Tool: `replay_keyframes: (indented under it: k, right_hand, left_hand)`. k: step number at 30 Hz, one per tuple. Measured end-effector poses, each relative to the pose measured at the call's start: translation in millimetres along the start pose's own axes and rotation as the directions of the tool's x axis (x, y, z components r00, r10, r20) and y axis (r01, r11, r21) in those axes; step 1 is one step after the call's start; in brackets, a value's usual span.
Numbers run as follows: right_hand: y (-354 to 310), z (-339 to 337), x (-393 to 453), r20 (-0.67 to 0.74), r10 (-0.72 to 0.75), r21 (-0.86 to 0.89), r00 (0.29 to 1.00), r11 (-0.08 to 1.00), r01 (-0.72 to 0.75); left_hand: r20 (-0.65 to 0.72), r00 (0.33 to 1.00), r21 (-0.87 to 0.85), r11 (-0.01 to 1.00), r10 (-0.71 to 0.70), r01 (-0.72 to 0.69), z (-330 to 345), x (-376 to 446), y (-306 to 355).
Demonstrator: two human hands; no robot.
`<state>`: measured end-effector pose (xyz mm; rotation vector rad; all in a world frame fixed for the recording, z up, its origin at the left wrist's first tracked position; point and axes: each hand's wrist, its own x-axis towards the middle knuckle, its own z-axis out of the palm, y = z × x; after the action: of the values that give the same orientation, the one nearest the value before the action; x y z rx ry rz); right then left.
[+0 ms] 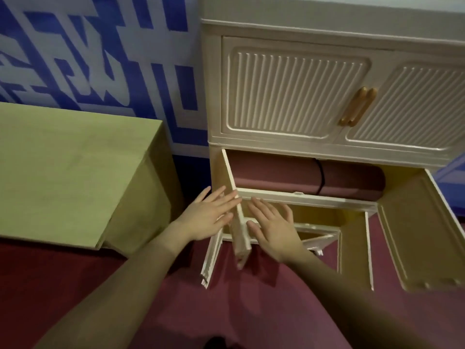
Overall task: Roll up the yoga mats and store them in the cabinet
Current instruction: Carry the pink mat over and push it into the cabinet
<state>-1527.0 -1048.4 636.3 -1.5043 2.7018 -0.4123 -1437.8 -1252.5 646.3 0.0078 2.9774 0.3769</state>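
- A boxy, pale-green wooden bench (70, 170) with a smooth matte top stands at the left, against a wall of bold blue-and-white shapes.
- The left hand (206, 215), fingers straight and spread, lies flat against the outer face of the open left door (232, 197).
- The right hand (271, 227), fingers also straight and spread, rests palm-down on that door's inner side, near the opening's front rail.
- A rolled yoga mat (302, 177), dusty mauve, cylindrical and bound by a thin black strap, lies lengthwise inside the lower compartment of the cream plastic cabinet (314, 28).
- Above, ribbed doors carry two rounded gold handles (357, 107).
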Motion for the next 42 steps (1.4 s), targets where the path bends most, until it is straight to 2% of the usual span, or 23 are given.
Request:
replay_keyframes:
  k: [3,7,10,13,17,21,25,31,34,38,42]
  right_hand:
    - [17.7,-8.8,-5.0,0.043,0.074,0.021,0.996,0.997,-0.075]
    - [55.2,-12.5,-10.2,0.021,0.211,-0.071,0.977,0.975,-0.210]
    - [85.6,-12.3,0.3,-0.062,0.168,-0.228,0.984,0.957,-0.178]
    - [107.7,-18.2,22.5,-0.152,0.135,-0.298,0.979,0.938,-0.176]
    - [140.9,-22.6,39.6,-0.112,0.204,-0.280,0.972,0.932,-0.228]
    - [182.2,-18.8,44.9,-0.113,0.055,-0.308,0.992,0.947,-0.088]
    - [203.8,-17.4,53.0,-0.136,0.003,-0.330,0.991,0.943,-0.048]
    - [214.2,-16.9,58.1,-0.073,-0.010,-0.303,0.997,0.953,-0.013]
    - [210.3,-25.6,44.4,-0.119,0.011,-0.291,0.993,0.956,-0.045]
    - [213.8,-45.2,17.7,-0.179,0.110,-0.276,0.978,0.948,-0.158]
    - [227.2,-72.9,-13.2,-0.238,0.144,-0.289,0.960,0.934,-0.212]
  left_hand:
    - [-0.075,0.995,0.073,0.996,0.066,-0.060,8.1,37.7,17.8]
    - [-0.143,0.990,0.077,0.997,0.011,0.000,12.9,79.0,42.3]
    - [-0.146,0.988,0.050,0.998,-0.040,0.048,19.3,99.8,53.7]
    - [-0.135,0.986,0.047,0.994,-0.094,0.101,20.5,123.6,64.7]
    - [-0.118,0.981,0.072,0.984,-0.151,0.160,14.8,150.0,80.8]
    - [-0.091,0.977,0.125,0.971,-0.194,0.205,9.6,171.4,89.7]
    - [-0.090,0.971,0.113,0.966,-0.223,0.232,8.4,191.9,92.8]
    - [-0.064,0.970,0.109,0.965,-0.234,0.240,13.4,204.2,95.7]
    - [-0.116,0.970,0.047,0.974,-0.215,0.222,11.6,200.7,106.0]
    - [-0.207,0.967,-0.028,0.989,-0.149,0.146,2.3,196.3,129.3]
    - [-0.270,0.958,-0.048,0.995,-0.095,0.086,-8.3,197.3,164.1]
